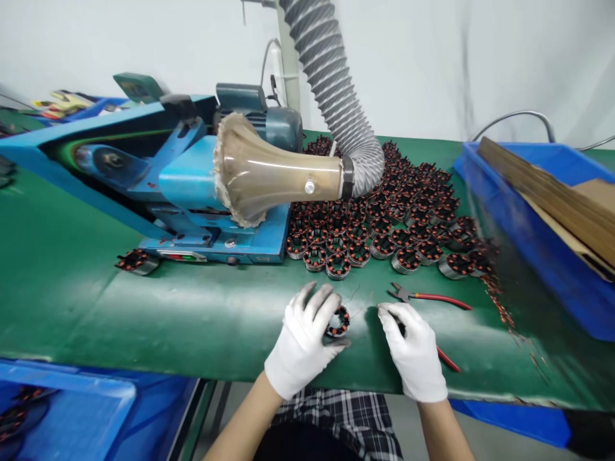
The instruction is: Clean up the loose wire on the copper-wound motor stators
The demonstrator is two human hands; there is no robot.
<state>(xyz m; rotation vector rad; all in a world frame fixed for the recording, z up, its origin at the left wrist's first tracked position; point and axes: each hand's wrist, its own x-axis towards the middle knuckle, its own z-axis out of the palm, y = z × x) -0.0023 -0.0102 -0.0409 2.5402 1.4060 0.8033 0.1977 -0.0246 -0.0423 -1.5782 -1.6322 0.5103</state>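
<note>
My left hand [307, 339], in a white glove with greyed fingertips, is closed around the left side of a small round motor stator [339, 321] with copper windings. Thin wires stick up from the stator. To its right, my right hand [410, 349], also gloved, has its thumb and fingers brought together; what they hold, if anything, is too small to make out. A red handle [448, 359] shows beside and partly under the right hand. Red-handled cutters [432, 297] lie on the green table [206, 320] just beyond that hand.
Many stators [358, 253] crowd the table behind my hands. A blue belt machine [192, 179] with a funnel and grey hose [336, 83] stands at back left. Blue bins [542, 237] hold cardboard at right; copper scraps [502, 307] lie nearby. One stator [138, 262] sits left.
</note>
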